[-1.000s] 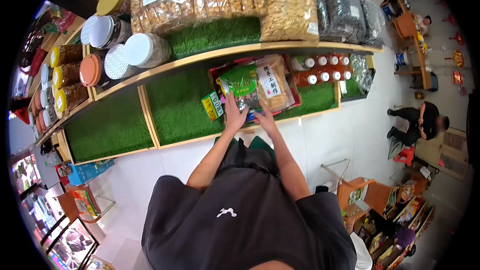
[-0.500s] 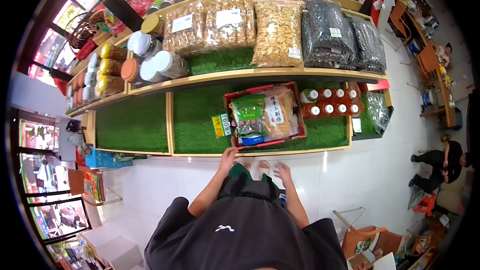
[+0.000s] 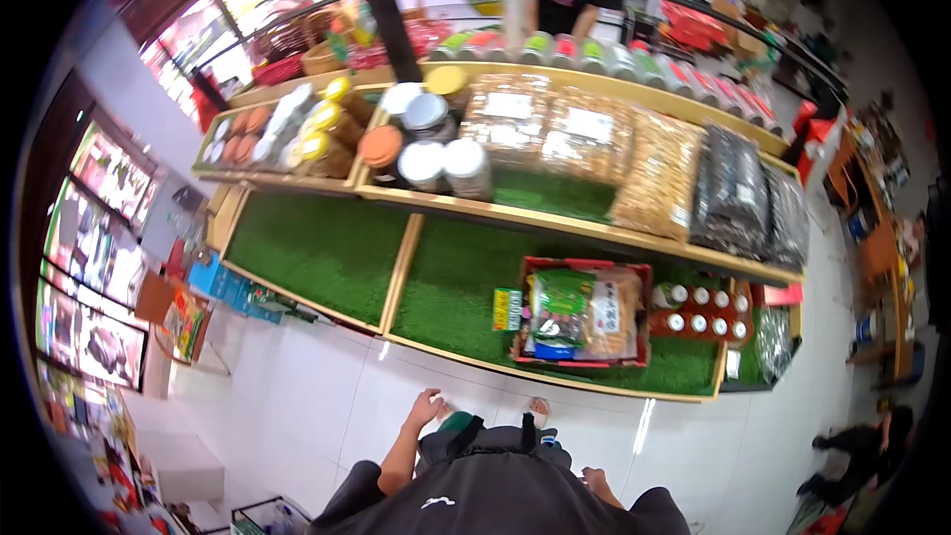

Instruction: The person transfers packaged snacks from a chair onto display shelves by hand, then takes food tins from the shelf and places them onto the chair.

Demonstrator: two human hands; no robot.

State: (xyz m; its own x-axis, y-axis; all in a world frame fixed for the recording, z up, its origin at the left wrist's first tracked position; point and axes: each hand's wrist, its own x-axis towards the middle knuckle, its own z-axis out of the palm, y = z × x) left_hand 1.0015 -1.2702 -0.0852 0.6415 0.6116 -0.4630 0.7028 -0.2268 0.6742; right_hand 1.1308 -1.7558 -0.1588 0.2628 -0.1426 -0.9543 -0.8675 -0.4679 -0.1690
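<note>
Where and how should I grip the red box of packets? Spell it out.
Probably by the red box's left and right walls, near the front corners, coming from the front: its raised rim surrounds the packets, its front wall faces outward, while a price card and bottles flank it.

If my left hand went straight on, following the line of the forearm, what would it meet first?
Probably the lower shelf's wooden front edge, ahead of the left hand. Depth is unclear from this one view, so the hand might pass above or below it.
</note>
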